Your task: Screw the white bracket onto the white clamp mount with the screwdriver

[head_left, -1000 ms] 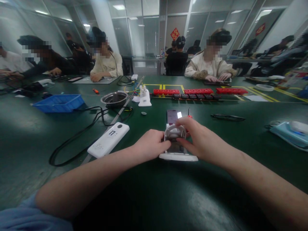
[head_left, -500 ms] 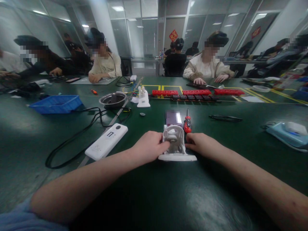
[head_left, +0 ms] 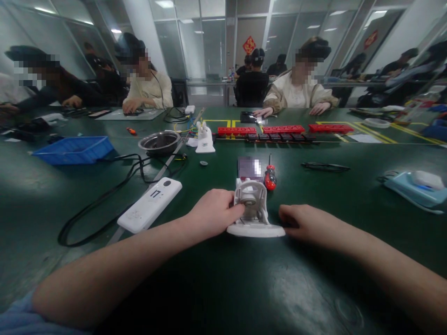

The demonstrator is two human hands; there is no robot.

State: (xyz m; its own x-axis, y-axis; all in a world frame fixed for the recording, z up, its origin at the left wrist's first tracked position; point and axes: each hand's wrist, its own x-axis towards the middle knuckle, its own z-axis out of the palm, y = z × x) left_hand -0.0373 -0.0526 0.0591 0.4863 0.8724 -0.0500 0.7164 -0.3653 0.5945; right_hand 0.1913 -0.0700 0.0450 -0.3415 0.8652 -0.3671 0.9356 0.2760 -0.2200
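A white plastic stand [head_left: 253,211] with a round base sits upright on the green table [head_left: 223,279] in front of me. My left hand [head_left: 213,214] is closed against its left side, fingers gripping the upper bracket. My right hand [head_left: 307,224] lies flat on the table just right of the base, fingers stretched toward it and holding nothing. A red-handled screwdriver [head_left: 269,177] lies just behind the stand, next to a small dark phone [head_left: 248,167].
A white power bank [head_left: 150,204] with a black cable [head_left: 104,195] lies to the left, beyond it a metal bowl [head_left: 159,142] and a blue tray [head_left: 73,150]. Another white stand [head_left: 204,138], red strips [head_left: 282,129] and a light-blue device [head_left: 415,188] lie farther off. Other people sit across the table.
My right hand has come off the top of the stand and moved down and right onto the table. My left hand stays on the stand.
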